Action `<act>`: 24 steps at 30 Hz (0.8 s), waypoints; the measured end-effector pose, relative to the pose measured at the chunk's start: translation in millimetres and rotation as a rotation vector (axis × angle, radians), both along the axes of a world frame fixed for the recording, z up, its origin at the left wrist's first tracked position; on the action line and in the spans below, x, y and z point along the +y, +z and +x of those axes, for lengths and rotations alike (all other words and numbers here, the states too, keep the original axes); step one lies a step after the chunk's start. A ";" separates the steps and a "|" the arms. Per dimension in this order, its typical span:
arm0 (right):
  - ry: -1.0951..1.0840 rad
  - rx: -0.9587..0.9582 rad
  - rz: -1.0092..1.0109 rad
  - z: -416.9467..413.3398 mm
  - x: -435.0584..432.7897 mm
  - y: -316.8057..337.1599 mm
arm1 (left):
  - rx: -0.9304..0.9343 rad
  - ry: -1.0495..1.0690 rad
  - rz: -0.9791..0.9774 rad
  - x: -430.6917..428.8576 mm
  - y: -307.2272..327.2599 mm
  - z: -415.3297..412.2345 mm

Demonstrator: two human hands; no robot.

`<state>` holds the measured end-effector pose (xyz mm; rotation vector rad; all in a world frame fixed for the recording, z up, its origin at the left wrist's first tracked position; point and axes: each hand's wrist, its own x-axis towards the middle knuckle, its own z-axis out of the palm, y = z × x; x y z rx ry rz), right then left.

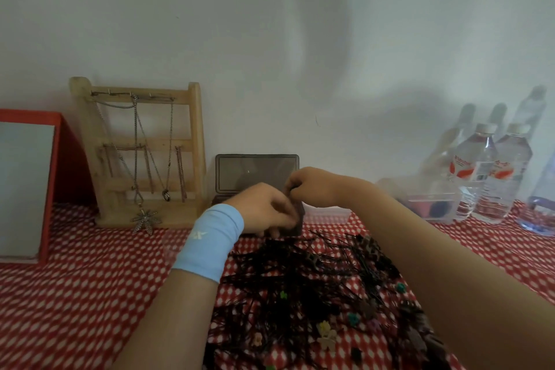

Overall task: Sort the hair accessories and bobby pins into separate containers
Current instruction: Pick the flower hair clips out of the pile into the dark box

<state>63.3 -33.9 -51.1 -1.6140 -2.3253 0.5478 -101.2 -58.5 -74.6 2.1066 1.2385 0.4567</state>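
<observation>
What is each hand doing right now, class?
Left hand: closed, gripping the dark box.
Right hand: fingers curled at the box's top; what it holds cannot be told.

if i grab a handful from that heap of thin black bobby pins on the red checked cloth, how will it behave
The heap of thin black bobby pins looks tangled and criss-crossed, so a handful would probably drag neighbours along and shed strays. Each pin seems a light, stiff wire, likely slippery to pinch singly. Small coloured flower clips lie mixed in and may well come up too.
</observation>
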 end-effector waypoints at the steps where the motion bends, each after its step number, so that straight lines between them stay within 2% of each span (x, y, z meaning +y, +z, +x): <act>1: 0.002 -0.001 0.001 4.7 -3.9 0.8 | 0.069 -0.064 -0.038 -5.9 -2.7 9.2; 4: 0.020 0.000 0.012 20.4 -13.4 0.0 | 0.272 -0.155 -0.020 -15.6 -15.7 35.6; 6: 0.033 0.008 0.025 28.1 -19.0 -4.0 | 0.325 -0.145 0.008 -18.8 -23.6 43.4; 10: 0.065 0.064 0.059 31.3 -24.1 -11.5 | 0.276 -0.111 0.061 -22.4 -21.3 38.1; 13: 0.061 0.067 0.093 27.6 -19.2 -13.8 | 0.167 -0.059 0.081 -18.9 -7.4 23.0; 16: 0.040 0.075 0.142 20.3 -7.2 -15.7 | 0.064 0.119 0.159 -6.2 5.9 2.4; 19: 0.048 0.059 0.182 5.7 1.6 -18.7 | 0.137 0.316 0.311 7.9 9.8 -10.8; 22: 0.066 0.003 0.155 -2.9 4.9 -21.4 | 0.242 0.353 0.344 18.5 4.6 -13.0; 24: 0.046 0.043 0.148 2.6 4.6 -20.5 | 0.212 0.355 0.352 25.5 1.3 -12.6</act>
